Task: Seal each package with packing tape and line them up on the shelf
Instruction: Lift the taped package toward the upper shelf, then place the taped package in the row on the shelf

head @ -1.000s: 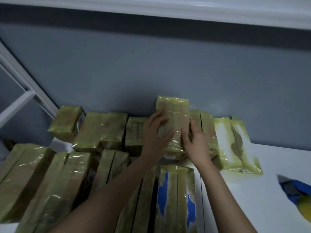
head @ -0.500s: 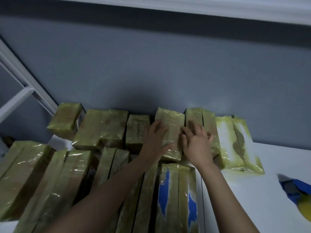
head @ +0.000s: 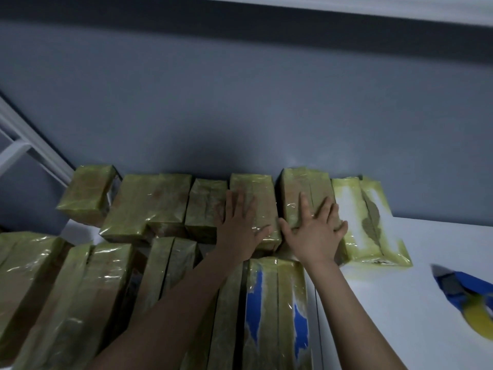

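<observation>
Left hand is flat on the taped package in the middle of the far row, fingers straight and spread, palm down on its shiny top, gripping nothing. That package stands against the grey-blue wall, touching the neighbours on both sides. Right hand is down flat too, fingers fanned out and released, pressing on the next package just to the right; thumb tips of the two hands are near each other at the seam between the two packages.

Further right, touching that one, sits a package with a leaf print under yellowish tape, last in the far row. Going left along the wall: a narrower package, then a wide package, then a tilted package set slightly apart at the left end.

Nearer to the camera a second row of long packages lies end-on, and both forearms cross above it; the one with blue patches lies just below the wrists.

All of it rests on the white shelf, bare on the right side. At the right edge lies a blue and yellow tool, too blurred to name. A white frame slants at far left.
</observation>
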